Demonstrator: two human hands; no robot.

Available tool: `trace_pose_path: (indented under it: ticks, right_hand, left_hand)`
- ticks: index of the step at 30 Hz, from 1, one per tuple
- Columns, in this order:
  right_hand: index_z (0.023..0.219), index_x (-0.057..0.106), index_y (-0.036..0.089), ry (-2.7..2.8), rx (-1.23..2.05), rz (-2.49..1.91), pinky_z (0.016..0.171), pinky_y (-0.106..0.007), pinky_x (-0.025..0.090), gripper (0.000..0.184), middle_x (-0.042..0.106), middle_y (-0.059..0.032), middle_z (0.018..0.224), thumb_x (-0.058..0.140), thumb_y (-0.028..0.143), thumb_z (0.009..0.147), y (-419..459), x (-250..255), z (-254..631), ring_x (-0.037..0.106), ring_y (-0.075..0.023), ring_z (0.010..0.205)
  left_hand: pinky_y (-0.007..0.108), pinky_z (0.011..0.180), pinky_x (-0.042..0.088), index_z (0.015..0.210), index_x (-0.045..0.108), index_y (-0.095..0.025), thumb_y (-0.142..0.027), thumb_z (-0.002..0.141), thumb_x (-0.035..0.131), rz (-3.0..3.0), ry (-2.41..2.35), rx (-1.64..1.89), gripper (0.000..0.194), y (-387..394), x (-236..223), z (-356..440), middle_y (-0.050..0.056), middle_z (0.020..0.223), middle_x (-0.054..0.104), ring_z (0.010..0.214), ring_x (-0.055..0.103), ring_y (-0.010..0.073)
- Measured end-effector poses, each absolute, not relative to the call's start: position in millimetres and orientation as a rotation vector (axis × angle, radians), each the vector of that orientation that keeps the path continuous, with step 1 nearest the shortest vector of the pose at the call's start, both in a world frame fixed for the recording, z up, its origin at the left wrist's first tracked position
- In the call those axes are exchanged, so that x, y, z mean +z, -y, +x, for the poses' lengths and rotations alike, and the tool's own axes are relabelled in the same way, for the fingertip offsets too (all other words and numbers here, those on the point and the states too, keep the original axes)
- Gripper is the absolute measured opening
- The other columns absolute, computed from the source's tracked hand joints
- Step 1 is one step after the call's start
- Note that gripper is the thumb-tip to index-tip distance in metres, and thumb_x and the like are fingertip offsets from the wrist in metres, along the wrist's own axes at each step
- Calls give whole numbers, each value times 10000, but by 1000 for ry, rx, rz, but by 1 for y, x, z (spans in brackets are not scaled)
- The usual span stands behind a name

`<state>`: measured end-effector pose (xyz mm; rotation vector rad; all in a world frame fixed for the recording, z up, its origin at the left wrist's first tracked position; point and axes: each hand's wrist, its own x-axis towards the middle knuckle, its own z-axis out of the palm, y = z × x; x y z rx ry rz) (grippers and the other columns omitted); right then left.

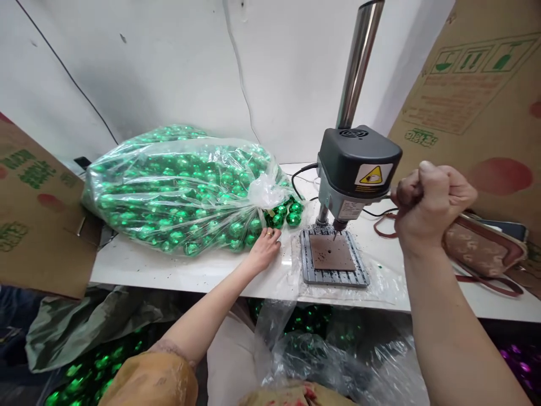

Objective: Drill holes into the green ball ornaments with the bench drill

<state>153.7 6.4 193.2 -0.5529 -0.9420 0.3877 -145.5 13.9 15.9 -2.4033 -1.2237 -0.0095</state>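
At the mouth of a clear plastic bag [177,186] full of shiny green faceted balls, my left hand [266,248] has its fingers bent and close together on a green ball [276,219]. The fingertips are partly hidden against it. More green balls [294,214] lie loose just right of the bag's mouth. My right hand [433,200] is raised in a fist around the feed handle of a small bench drill press [359,163]; the fist hides most of the handle. Under the drill bit [336,232] lies a brown square board [332,252] with a dark hole, on the slotted metal base [336,279].
Cardboard boxes [38,208] stand at the left and right of the white table [236,276]. A brown patterned purse [486,245] with a strap lies beyond my right forearm. Clear plastic film [321,361] and more green balls [310,318] are below the table's front edge.
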Motion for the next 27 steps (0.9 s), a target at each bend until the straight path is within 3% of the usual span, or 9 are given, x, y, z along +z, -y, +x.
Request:
trace_pose_path:
  ticks: [5,8,12,15,21,24,27]
  right_hand:
    - [489,374,200,961,420,-568,361,-242,244,402,376,81,409,637,303,776,-7,192,158,310,-46,359]
    - [493,377,202,954,433,-567,360,-245,244,405,383,81,414,647,312,774,-8,191,158,313,-48,357]
    - [489,346,203,939,425,-551,365,-236,246,433,363,86,401,653,321,770,-9,191,156,310,-42,353]
    - [494,336,202,945,424,-550,367,-231,250,438,360,87,403,651,323,773,-8,192,156,310,-40,354]
    - [505,337,204,957,423,-551,363,-231,250,428,364,86,411,648,315,778,-7,192,157,308,-43,361]
    - [509,328,209,958,422,-543,361,-232,248,427,358,87,411,640,311,783,-7,192,157,305,-43,361]
    - [513,325,208,957,412,-542,363,-226,249,423,359,88,414,625,303,797,-8,192,157,306,-36,365]
  left_hand:
    - [485,1097,418,900,756,-133,-195,912,612,-2401,1264,10,157,-2,16,-145,166,1274,597,1210,537,317]
    - [466,1024,475,1013,735,-139,-311,987,547,-2405,1392,-211,256,-7,19,-136,169,1153,635,1129,585,305]
    - [375,929,519,1296,617,-168,-216,1045,370,-2362,1673,-611,356,-36,29,-111,144,1128,644,1049,637,250]
    - [351,903,519,1385,558,-173,-160,1023,363,-2316,1951,-711,411,-66,35,-91,156,1205,624,1032,679,244]
    - [371,869,518,1172,693,-209,-307,1009,503,-2372,2148,-671,269,-94,30,-61,136,1114,657,976,705,261]
    - [371,864,514,1177,702,-236,-341,968,598,-2455,2175,-749,255,-89,27,-54,115,1089,667,948,705,260]
    - [343,858,519,1216,696,-238,-349,974,585,-2477,2187,-915,288,-79,28,-56,96,1094,672,917,695,221]
